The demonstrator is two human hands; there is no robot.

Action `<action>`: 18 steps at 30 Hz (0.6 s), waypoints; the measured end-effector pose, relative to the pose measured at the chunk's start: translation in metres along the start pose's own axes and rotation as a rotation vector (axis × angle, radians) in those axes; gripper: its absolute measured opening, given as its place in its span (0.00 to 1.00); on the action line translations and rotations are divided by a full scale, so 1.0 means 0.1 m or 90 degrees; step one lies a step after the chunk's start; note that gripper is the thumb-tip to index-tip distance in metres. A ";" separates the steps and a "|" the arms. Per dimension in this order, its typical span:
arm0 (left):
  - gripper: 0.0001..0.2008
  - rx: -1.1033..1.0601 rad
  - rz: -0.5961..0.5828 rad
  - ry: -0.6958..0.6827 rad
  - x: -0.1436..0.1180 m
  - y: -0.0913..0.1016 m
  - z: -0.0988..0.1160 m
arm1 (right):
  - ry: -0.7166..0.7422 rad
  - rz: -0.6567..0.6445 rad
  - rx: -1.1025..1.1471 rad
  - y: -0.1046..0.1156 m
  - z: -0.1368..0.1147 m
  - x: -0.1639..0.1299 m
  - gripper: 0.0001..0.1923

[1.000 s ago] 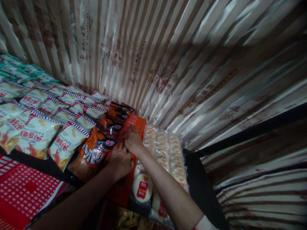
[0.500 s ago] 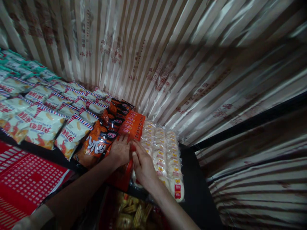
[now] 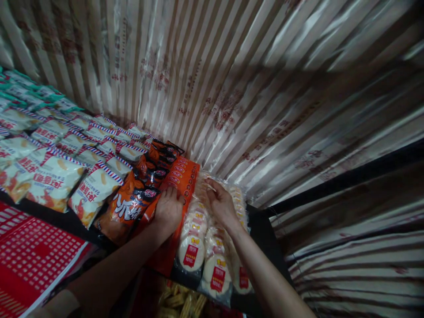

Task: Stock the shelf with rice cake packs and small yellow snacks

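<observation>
Pressing flat, open hands: left hand (image 3: 168,210) on orange pack (image 3: 179,181), right hand (image 3: 221,204) on clear rice-cracker bag (image 3: 212,247).

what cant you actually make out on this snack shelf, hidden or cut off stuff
- Head view: the left hand covers part of the orange pack.
- The right hand hides the rice cracker packs beneath it.
- Print on the white snack bags is too small to read.
- The bottom edge cuts off the yellow snacks.
</observation>
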State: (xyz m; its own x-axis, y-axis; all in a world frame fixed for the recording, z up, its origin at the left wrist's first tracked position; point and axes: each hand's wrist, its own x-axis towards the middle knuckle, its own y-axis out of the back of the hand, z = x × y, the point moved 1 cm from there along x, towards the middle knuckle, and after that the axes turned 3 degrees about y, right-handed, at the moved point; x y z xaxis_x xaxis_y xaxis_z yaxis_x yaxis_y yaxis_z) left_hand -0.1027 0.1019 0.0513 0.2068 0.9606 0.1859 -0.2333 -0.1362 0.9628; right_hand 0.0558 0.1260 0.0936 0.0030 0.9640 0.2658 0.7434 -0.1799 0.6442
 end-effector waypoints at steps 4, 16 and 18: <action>0.19 -0.009 0.003 0.027 0.04 -0.03 0.04 | 0.003 -0.010 -0.042 -0.01 0.14 0.44 0.20; 0.16 0.005 -0.029 0.016 0.11 -0.12 0.09 | -0.066 -0.202 -0.256 -0.35 0.60 1.93 0.20; 0.16 0.008 -0.027 0.011 0.12 -0.16 0.10 | -0.057 -0.237 -0.245 -0.45 0.69 2.07 0.17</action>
State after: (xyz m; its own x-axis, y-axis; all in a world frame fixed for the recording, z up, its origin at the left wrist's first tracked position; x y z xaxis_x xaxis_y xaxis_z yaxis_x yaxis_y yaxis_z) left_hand -0.0872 0.1129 0.0404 0.1993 0.9696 0.1421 -0.2130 -0.0987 0.9721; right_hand 0.0691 0.3476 0.0704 -0.1437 0.9862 -0.0817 0.4068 0.1341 0.9036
